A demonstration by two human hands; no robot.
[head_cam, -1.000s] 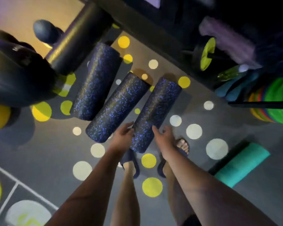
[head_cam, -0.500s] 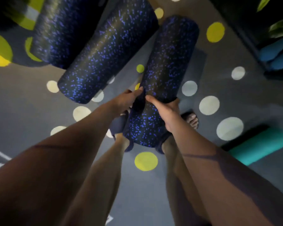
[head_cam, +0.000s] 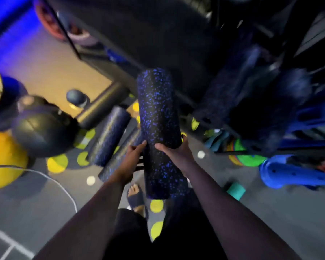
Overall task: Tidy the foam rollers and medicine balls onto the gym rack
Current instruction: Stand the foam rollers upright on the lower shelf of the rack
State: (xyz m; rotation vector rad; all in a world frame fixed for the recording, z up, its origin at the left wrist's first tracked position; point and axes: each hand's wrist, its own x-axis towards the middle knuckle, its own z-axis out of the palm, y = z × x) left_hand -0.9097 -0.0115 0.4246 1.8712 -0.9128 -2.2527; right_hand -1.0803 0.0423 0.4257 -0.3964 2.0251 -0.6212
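Note:
A black foam roller with blue speckles is held up off the floor, its far end pointing toward the dark gym rack. My right hand grips it round the middle from the right side. My left hand touches its left side with straight fingers. Two more speckled rollers lie on the floor to the left, beside a plain black roller. A dark medicine ball and a smaller dark ball sit further left.
A yellow ball lies at the left edge with a white cable curving over the grey spotted floor. A teal roller lies at the right. Blue foam pieces and coloured discs fill the rack's lower right.
The speckled roller has been lifted from the floor and raised toward the rack. The view has pulled back and up, so the rack and balls have come back into sight.

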